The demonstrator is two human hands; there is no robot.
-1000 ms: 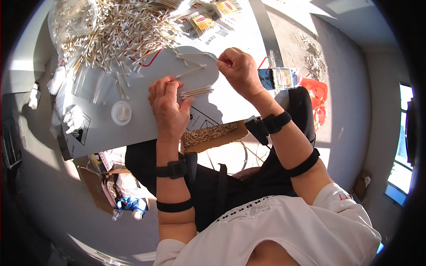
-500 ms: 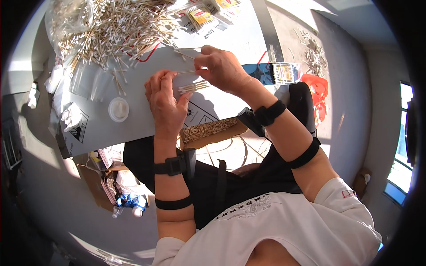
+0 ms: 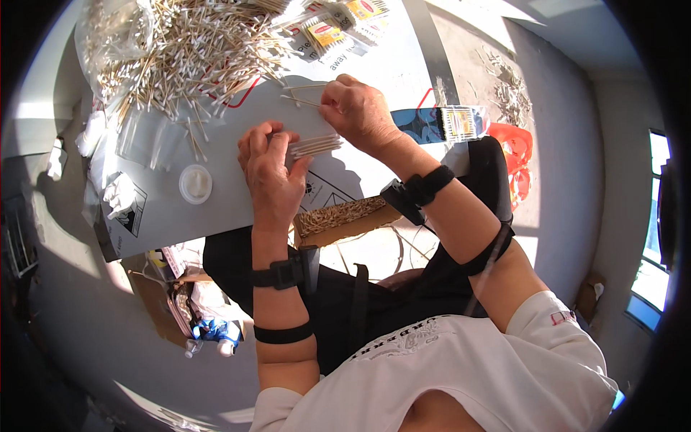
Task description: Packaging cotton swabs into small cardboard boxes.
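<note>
My left hand (image 3: 272, 164) rests on the table with fingers bent. Its thumb and index finger bracket the left ends of a small, neat row of cotton swabs (image 3: 317, 146) lying side by side. To the right and a little farther off, my right hand (image 3: 358, 115) is closed in a pinch at the right ends of a couple of loose cotton swabs (image 3: 301, 99), whose other ends point left. Its fingertips partly hide how many it grips. Beyond both hands spreads a big heap of cotton swabs (image 3: 194, 54).
Small packs of swabs with yellow labels (image 3: 325, 34) lie at the back. A blue package (image 3: 425, 124) sits at the table's right edge. Left are a round white lid (image 3: 195, 184), clear plastic containers (image 3: 144, 138) and crumpled tissue (image 3: 119, 193). An open cardboard box of swabs (image 3: 345, 219) is below the near edge.
The swab stretched between my hands has left that place, and the row lies between my left thumb and index finger. My right hand has shifted slightly and pinches at loose swabs.
</note>
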